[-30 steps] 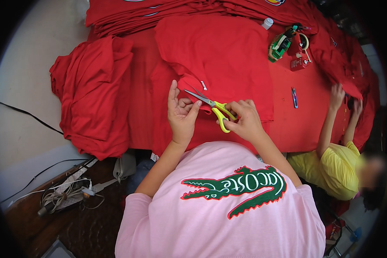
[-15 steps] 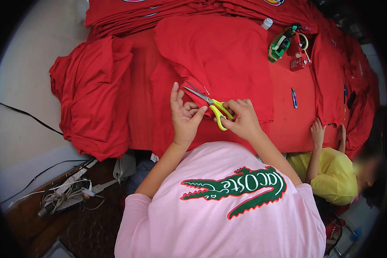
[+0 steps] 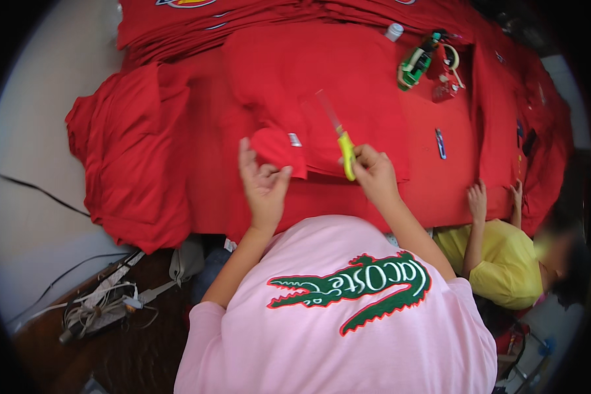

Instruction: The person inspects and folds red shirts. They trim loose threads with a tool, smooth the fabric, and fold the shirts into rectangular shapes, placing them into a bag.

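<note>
The yellow-handled scissors (image 3: 343,146) are gripped in the right hand (image 3: 373,173), fingers curled tight round the handles, the blades blurred and pointing away over the red garment (image 3: 322,92). The left hand (image 3: 262,187) is held just beside the garment's near folded corner, fingers loosely spread and holding nothing, the fingertips (image 3: 284,173) close to that corner. Beyond the garment, to its right, a green tape dispenser (image 3: 415,64) is seen. A second person's hands (image 3: 477,197) rest at the cloth edge, right of the garment.
</note>
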Demonstrator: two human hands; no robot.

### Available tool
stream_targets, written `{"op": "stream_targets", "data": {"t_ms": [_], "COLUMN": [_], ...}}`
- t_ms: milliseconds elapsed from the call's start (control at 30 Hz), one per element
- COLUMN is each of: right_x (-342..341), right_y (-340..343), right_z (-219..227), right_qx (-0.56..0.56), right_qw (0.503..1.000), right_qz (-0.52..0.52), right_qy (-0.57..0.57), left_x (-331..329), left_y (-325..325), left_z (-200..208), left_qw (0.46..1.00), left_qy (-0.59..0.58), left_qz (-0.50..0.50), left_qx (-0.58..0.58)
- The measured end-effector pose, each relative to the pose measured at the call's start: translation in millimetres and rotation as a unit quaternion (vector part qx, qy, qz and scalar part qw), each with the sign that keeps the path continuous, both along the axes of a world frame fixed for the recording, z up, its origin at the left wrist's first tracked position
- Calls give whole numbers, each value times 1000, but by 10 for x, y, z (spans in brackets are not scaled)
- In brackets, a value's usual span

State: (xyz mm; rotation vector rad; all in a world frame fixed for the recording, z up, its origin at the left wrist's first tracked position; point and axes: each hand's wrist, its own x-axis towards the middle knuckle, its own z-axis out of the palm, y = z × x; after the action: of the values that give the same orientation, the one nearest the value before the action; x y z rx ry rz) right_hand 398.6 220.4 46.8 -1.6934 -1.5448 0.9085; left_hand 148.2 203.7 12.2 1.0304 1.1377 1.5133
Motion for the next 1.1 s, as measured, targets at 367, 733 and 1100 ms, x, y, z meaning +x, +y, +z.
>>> {"op": "stream_targets", "data": {"t_ms": [367, 733, 1100], "right_x": [2149, 1663, 1835], "right_y": [-484, -689, -787], "right_z": [-666, -506, -408], "right_qx": [-148, -29, 19], "right_qw": [873, 920, 961], "right_qz": [-218, -104, 73], "right_qy": [-411, -378, -267], "left_x": [-841, -1246, -1711], "left_y": [-632, -75, -617], "left_z": [-635, -540, -700], "left_qw": [925, 837, 908], "left_qy": [372, 543, 378], "left_qz": [65, -8, 155], "left_qx": [-27, 61, -96]}}
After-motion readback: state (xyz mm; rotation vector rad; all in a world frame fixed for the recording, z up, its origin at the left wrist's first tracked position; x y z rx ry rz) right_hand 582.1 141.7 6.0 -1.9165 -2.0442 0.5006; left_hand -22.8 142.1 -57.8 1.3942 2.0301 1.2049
